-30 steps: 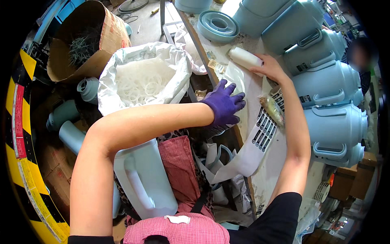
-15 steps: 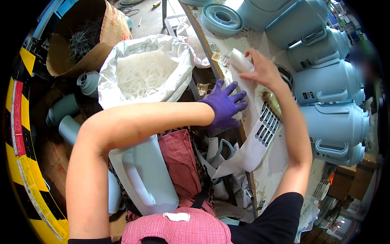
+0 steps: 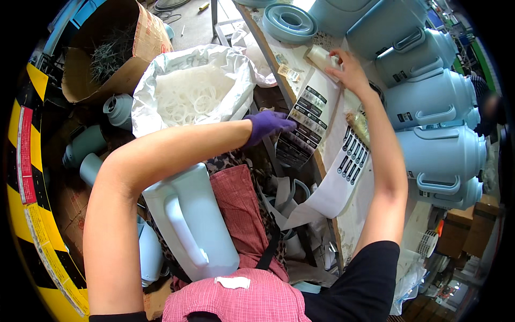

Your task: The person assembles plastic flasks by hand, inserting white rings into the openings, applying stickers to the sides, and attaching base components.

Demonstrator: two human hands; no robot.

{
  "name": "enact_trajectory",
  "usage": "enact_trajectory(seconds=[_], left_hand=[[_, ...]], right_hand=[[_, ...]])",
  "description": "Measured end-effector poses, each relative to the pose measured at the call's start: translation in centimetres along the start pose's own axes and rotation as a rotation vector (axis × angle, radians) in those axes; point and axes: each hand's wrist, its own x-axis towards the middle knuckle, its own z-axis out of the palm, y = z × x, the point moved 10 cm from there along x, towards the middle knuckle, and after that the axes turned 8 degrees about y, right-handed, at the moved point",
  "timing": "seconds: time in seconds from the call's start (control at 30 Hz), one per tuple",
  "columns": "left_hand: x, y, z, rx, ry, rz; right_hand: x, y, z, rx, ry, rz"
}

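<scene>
My left hand [image 3: 268, 127], in a purple glove, grips the edge of a label strip [image 3: 309, 110] printed with black and pale blocks. That strip runs from a white label roll [image 3: 322, 60] on the bench and hangs over its near edge. My bare right hand [image 3: 350, 72] has its fingers around the right end of the roll. A second label strip [image 3: 348, 163], white with small black labels, lies curled below it, by a roll of tape [image 3: 358, 129]. Across my lap, on a pink-checked apron [image 3: 236, 214], rests a light blue jug body [image 3: 188, 220] with a handle.
Several light blue jugs [image 3: 429, 99] line the right of the bench [image 3: 357, 222]. Round blue parts [image 3: 289, 22] sit at its far end. To the left stand a white sack [image 3: 145, 102] of clear rings and a cardboard box [image 3: 147, 45]. A yellow-black striped rail [image 3: 53, 257] borders the left.
My left hand has moved left and down from the roll, closing on the label strip and drawing out its printed length. My right hand has stayed at the roll and shifted slightly.
</scene>
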Motion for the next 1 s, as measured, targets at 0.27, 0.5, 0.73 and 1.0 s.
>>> enact_trajectory(seconds=[0.27,0.5,0.73,1.0], left_hand=[[-1.2,2.4,-3.4,0.25,0.2,0.056],[-15.4,13.8,-8.9,0.569,0.239,0.366],[-29.3,0.5,-17.7,0.338,0.6,0.277],[-29.3,3.5,-16.1,0.181,0.666,0.427]], right_hand=[[-12.4,-6.3,-0.6,0.028,0.258,0.04],[-12.6,-5.4,-0.3,-0.04,0.367,0.12],[-12.2,-6.6,0.8,-0.179,0.393,0.115],[-13.9,-6.6,-0.1,-0.059,0.498,0.18]])
